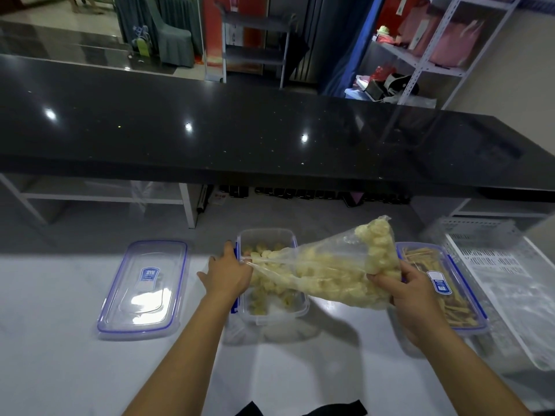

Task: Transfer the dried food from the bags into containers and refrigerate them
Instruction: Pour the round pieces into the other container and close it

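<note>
Bag (330,265) in right hand (411,295), over container (271,318)

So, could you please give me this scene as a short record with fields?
activity: pouring pale dried food from bag into open container
left hand: holds bag mouth at container's rim
right hand: holds bag's raised closed end
loose lid: flat on counter, left of container
second container: lidded, right, brown sticks inside
basket: white, far right

Two containers (270,317) (478,314); one loose lid (144,286); one bag (330,265).
</note>
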A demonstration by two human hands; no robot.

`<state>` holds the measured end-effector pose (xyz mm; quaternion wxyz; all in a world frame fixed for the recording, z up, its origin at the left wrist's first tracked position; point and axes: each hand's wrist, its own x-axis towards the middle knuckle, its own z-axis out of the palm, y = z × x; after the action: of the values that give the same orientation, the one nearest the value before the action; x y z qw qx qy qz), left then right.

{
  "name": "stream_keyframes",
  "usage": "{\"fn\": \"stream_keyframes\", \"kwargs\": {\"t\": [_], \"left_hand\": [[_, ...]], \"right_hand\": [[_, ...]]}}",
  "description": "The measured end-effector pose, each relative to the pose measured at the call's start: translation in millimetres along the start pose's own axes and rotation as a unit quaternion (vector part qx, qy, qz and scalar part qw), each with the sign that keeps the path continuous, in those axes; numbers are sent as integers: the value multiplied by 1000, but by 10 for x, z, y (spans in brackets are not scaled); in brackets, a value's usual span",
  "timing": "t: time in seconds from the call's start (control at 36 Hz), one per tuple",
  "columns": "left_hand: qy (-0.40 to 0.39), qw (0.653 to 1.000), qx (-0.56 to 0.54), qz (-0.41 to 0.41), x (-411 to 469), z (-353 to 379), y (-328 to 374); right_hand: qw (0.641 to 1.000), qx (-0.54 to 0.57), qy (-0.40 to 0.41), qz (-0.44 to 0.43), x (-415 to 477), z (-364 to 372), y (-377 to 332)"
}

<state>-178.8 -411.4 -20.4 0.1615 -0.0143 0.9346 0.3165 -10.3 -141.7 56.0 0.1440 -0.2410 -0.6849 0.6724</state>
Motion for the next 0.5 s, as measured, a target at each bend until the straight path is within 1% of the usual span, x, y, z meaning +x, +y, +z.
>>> {"fn": "stream_keyframes", "kwargs": {"t": [0.08,0.19,0.28,0.39,0.5], "left_hand": [[1,1000,-1,-2,2,3,-5],[1,1000,0,0,-14,4,7],[1,1000,-1,-3,-19,-1,11],[-3,1000,1,-2,-30,-9,25],[-3,1000,2,-4,-31,-20,21]], "right_hand": [[1000,-21,-9,-1,-15,-1,17],[1000,-2,2,-5,4,-15,-25],[999,-37,-17,-10,-29,35,-43],[1000,-12,5,-13,-11,13,-67],[1000,-27,-8,-9,-31,49,-78]]}}
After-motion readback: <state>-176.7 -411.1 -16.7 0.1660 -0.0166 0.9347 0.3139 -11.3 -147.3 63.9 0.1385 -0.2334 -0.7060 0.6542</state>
